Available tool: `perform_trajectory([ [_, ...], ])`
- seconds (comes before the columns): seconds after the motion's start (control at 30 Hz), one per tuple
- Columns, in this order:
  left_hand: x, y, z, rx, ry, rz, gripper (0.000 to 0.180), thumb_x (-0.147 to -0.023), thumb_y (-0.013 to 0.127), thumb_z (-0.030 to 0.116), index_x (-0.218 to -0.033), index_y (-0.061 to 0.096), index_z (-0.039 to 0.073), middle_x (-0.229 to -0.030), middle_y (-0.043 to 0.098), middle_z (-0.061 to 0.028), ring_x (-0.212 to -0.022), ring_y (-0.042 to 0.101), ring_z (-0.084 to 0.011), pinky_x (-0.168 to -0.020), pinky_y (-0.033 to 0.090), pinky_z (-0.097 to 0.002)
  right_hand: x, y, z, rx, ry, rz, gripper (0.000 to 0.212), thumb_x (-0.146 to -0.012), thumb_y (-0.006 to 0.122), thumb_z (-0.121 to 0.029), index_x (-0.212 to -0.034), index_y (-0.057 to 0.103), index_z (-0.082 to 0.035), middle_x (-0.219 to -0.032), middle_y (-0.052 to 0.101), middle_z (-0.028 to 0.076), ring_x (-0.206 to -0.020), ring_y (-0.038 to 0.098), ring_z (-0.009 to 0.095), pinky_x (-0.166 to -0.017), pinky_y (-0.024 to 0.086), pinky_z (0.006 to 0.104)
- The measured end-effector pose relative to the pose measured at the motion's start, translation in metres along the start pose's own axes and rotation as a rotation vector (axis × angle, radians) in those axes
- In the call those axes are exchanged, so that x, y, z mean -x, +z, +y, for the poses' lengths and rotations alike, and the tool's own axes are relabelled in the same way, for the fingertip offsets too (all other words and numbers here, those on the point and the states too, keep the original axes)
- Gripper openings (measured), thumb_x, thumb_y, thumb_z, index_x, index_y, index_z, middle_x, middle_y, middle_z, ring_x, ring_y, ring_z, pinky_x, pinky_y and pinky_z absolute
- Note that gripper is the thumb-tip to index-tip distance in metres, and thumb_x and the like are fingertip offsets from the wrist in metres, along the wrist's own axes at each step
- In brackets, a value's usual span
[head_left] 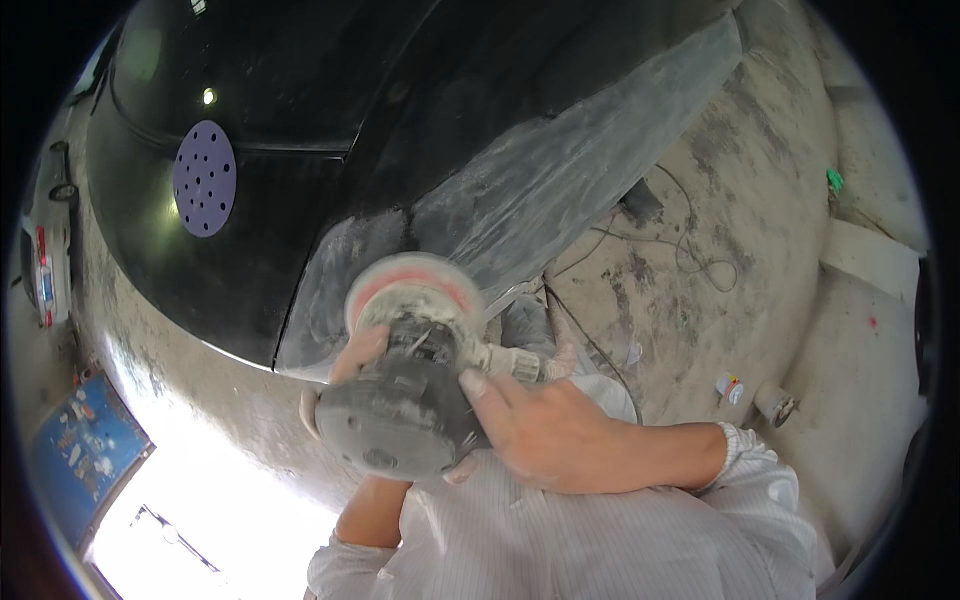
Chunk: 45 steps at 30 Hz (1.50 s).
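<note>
Both my hands hold a dusty black orbital sander (400,405) with a round, pale pad (410,268) ringed in red. My left hand (358,352) wraps round its left side, mostly hidden behind the body. From the right, my right hand (545,425) grips it with the thumb on the casing, beside the dust outlet (515,362). The pad overlaps the lower corner of a sanded grey car panel (580,150); whether they touch I cannot tell. A purple sanding disc (206,180) with several holes rests on the glossy black bodywork (250,260) to the left.
A hose (528,322) leads off behind the sander. Thin cables (690,250) trail over the dusty concrete floor (720,180). At right lie a small round tin (730,388) and a cylinder (774,404). Another car (50,240) and a blue board (90,435) stand far left.
</note>
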<state>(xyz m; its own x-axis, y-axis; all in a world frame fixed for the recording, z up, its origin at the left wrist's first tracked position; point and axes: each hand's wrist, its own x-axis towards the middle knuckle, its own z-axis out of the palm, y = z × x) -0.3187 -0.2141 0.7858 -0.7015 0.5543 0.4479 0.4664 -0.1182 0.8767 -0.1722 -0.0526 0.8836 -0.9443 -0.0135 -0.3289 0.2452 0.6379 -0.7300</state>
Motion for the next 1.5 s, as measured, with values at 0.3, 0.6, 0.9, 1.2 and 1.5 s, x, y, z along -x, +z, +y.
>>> perform_trajectory([
  [0.3,0.025,0.005,-0.013,0.156,-0.235,0.058,0.116,-0.082,0.076,0.08,-0.157,0.044,-0.003,-0.149,0.063,-0.0204,-0.135,0.068,-0.0299,-0.119,0.057,-0.046,-0.003,-0.018,0.015,0.025,-0.127,0.017,0.07,-0.095,0.074,-0.014,-0.149,0.045,0.02,-0.108,0.069,0.031,-0.079,0.078,0.037,-0.062,0.063,0.044],
  [0.6,-0.046,0.081,-0.013,0.314,0.092,0.114,0.115,-0.06,0.104,0.059,-0.144,0.057,-0.005,-0.134,0.071,-0.0209,-0.123,0.073,-0.0349,-0.11,0.059,-0.0496,0.016,-0.025,0.034,-0.034,0.043,0.217,0.077,-0.089,0.082,-0.011,-0.15,0.045,0.016,-0.117,0.07,0.032,-0.088,0.077,0.047,-0.074,0.064,0.0498],
  [0.9,-0.051,0.035,0.005,0.14,0.077,0.001,0.129,-0.059,0.1,0.067,-0.152,0.049,-0.005,-0.143,0.064,-0.0207,-0.13,0.069,-0.0342,-0.112,0.058,-0.0475,0.011,-0.014,0.001,-0.083,0.224,0.154,0.067,-0.084,0.082,-0.009,-0.144,0.058,0.008,-0.121,0.072,0.025,-0.089,0.075,0.041,-0.077,0.062,0.0511],
  [1.2,0.036,-0.078,-0.006,0.778,-0.345,0.138,0.094,-0.097,0.077,0.065,-0.155,0.051,-0.004,-0.156,0.06,-0.0205,-0.14,0.066,-0.0346,-0.124,0.054,-0.0453,-0.042,0.02,-0.051,0.037,-0.063,-0.118,0.077,-0.09,0.078,-0.01,-0.154,0.042,0.014,-0.109,0.07,0.031,-0.083,0.077,0.046,-0.073,0.064,0.0499],
  [1.5,-0.036,0.002,-0.019,0.222,0.125,0.015,0.127,-0.053,0.108,0.058,-0.152,0.054,-0.001,-0.14,0.07,-0.021,-0.122,0.071,-0.0419,-0.107,0.053,-0.0581,-0.018,0.0,-0.044,-0.104,0.357,0.148,0.07,-0.09,0.077,-0.009,-0.152,0.046,0.006,-0.119,0.072,0.027,-0.096,0.077,0.046,-0.082,0.064,0.0512],
])
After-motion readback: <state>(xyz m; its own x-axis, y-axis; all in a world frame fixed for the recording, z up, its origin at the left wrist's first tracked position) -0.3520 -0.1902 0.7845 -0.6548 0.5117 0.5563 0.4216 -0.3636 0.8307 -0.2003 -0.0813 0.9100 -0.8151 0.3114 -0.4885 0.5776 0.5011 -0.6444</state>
